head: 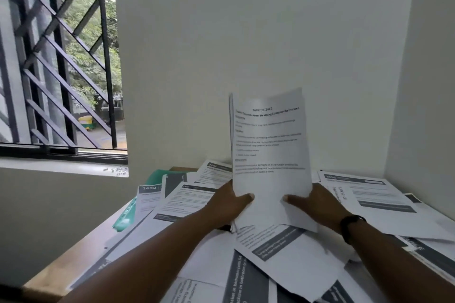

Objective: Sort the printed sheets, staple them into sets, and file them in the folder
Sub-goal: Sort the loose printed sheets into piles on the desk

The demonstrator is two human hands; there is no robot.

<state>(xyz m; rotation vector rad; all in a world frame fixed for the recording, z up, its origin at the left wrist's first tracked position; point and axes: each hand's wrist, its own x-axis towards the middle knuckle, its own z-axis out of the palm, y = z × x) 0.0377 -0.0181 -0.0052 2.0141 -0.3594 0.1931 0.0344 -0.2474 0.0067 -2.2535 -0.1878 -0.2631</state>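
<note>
While a "TASK ID: 2412" sheaf (269, 155) is pinched upright by the left hand (230, 206) and right hand (317, 205), sorting is judged underway; matching pages from the near loose sheets (290, 261) are needed next.

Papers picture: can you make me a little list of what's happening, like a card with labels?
held: set of sheets, upright, headed TASK ID
left hand: grips the set's lower left edge
right hand: grips the lower right edge, thumb on front
table: covered with loose printed sheets
folder: green, partly under sheets at left
stapler: not visible
</note>
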